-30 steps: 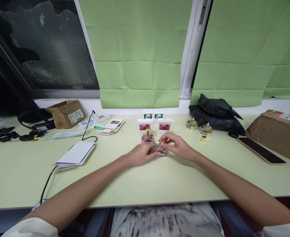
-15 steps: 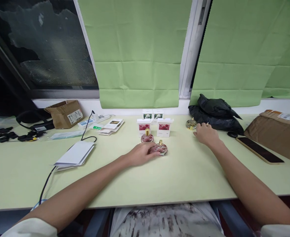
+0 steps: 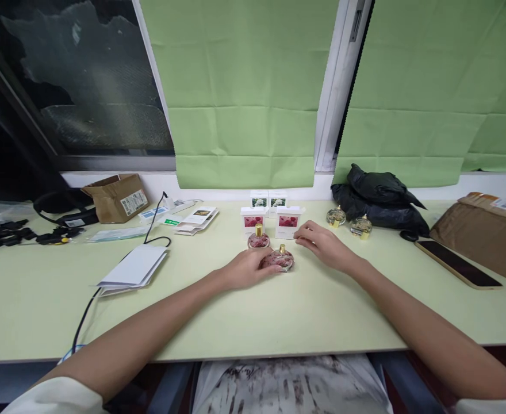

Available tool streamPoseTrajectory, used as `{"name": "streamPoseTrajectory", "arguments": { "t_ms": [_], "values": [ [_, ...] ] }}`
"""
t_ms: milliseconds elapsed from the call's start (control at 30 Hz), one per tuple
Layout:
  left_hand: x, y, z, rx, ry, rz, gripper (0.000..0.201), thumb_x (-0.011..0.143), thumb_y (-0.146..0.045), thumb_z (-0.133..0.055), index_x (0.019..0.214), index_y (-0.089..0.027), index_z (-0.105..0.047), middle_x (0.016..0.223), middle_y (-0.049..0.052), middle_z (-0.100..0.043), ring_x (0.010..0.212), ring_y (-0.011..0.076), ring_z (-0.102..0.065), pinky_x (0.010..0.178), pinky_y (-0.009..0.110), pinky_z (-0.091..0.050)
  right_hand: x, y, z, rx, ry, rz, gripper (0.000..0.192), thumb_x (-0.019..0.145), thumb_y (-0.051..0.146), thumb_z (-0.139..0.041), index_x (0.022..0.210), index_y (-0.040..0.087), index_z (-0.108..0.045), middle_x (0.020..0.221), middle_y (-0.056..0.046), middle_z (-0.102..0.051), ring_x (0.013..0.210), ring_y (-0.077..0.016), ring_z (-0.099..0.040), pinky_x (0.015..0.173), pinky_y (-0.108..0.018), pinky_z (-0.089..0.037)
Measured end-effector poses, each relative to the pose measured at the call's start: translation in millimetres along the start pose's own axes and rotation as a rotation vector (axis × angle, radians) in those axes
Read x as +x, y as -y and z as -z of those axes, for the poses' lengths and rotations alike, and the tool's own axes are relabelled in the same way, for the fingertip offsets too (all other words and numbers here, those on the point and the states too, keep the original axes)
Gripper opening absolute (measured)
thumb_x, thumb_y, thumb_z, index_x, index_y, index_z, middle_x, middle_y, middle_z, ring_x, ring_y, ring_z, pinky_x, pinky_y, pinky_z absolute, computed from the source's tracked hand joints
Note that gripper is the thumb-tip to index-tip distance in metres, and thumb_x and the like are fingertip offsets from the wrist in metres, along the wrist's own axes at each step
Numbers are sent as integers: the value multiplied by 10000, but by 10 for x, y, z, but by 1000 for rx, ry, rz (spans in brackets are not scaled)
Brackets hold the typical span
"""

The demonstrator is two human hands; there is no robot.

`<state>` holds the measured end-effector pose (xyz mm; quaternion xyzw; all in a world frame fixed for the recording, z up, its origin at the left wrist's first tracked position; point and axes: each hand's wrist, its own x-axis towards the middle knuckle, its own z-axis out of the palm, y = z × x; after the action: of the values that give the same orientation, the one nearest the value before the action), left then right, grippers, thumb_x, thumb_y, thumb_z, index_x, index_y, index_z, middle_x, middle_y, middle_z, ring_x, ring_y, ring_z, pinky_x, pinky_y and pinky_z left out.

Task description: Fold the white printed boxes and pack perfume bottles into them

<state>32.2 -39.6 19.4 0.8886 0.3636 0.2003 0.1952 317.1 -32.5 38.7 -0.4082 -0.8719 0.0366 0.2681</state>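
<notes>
While the pink perfume bottle [image 3: 282,260] stands on the counter [image 3: 253,310] just before a second pink bottle [image 3: 258,238], the left hand [image 3: 246,269] cups its near side and the right hand [image 3: 324,246], fingers loosely curled and holding nothing, hovers just right of it.

Near pink bottle's [image 3: 282,260] left side behind left hand's fingers [image 3: 267,265].
</notes>
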Motion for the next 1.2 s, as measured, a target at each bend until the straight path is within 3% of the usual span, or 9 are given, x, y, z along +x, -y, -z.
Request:
{"name": "streamPoseTrajectory", "arguments": {
  "t_ms": [67, 133, 200, 300, 467, 567, 767, 933, 1200],
  "values": [
    [-1, 2, 0, -9, -3, -3, 443, 991, -645, -533, 897, -213, -550, 770, -3, -579, 677, 173, -533, 615, 292, -332, 15, 167, -86, 150, -172, 101, 262, 1100, 343, -464, 1211, 283, -694, 1184, -106, -663, 1082, -249, -682, 935, -386, -545],
    [-3, -2, 1, -17, -4, -4, 441, 990, -642, -535, 880, -215, -541, 754, -7, -565, 664, 170, -519, 611, 294, -332, 8, 287, -160, 236, -295, 110, 255, 1093, 346, -498, 1294, 306, -651, 1201, -94, -669, 1069, -244, -689, 934, -388, -559],
    [-6, -11, 3, -25, -7, -3, 429, 990, -628, -540, 874, -215, -547, 746, -8, -563, 656, 169, -509, 605, 296, -326, -9, 355, -218, 302, -342, 81, 244, 1072, 359, -561, 1303, 304, -616, 1160, -75, -693, 990, -232, -699, 892, -382, -576],
    [-9, -26, 8, -26, -10, -2, 414, 989, -613, -547, 878, -215, -569, 743, -7, -571, 653, 170, -506, 602, 297, -319, -27, 382, -275, 307, -333, 87, 217, 1065, 367, -577, 1265, 296, -623, 1113, -70, -715, 968, -239, -699, 880, -399, -584],
    [-10, -29, 10, -41, 1, -22, 413, 998, -617, -540, 983, -214, -627, 779, 0, -612, 677, 178, -535, 616, 292, -339, -13, 367, -298, 230, -268, 235, 245, 1074, 307, -550, 1296, 314, -654, 1249, -89, -723, 1184, -275, -660, 1030, -474, -548],
    [-9, -21, 3, -39, -1, -29, 400, 1005, -599, -538, 994, -210, -629, 788, 4, -616, 685, 178, -539, 618, 291, -346, -14, 384, -274, 232, -253, 261, 292, 1051, 279, -590, 1332, 326, -651, 1265, -82, -726, 1196, -279, -652, 1049, -489, -539],
    [-10, -32, 6, -58, -5, -18, 412, 992, -617, -550, 951, -211, -607, 774, 1, -604, 674, 175, -533, 608, 290, -348, -34, 390, -253, 350, -211, 232, 411, 1021, 150, -486, 1359, 312, -653, 1288, -89, -702, 1213, -271, -644, 1046, -492, -540],
    [-7, -27, 9, -47, -11, -14, 411, 980, -617, -569, 878, -219, -551, 759, -6, -591, 661, 173, -518, 605, 287, -337, -34, 331, -292, 457, -168, 115, 410, 1006, 153, -491, 1345, 287, -678, 1146, -66, -734, 980, -223, -689, 896, -398, -571],
    [-6, -20, 5, -35, -8, -18, 415, 989, -615, -561, 872, -217, -542, 745, -11, -580, 650, 168, -511, 601, 285, -321, -29, 329, -283, 504, -155, 70, 411, 970, 128, -502, 1289, 275, -716, 1153, -50, -745, 1015, -215, -692, 876, -357, -552]
  ]
}}
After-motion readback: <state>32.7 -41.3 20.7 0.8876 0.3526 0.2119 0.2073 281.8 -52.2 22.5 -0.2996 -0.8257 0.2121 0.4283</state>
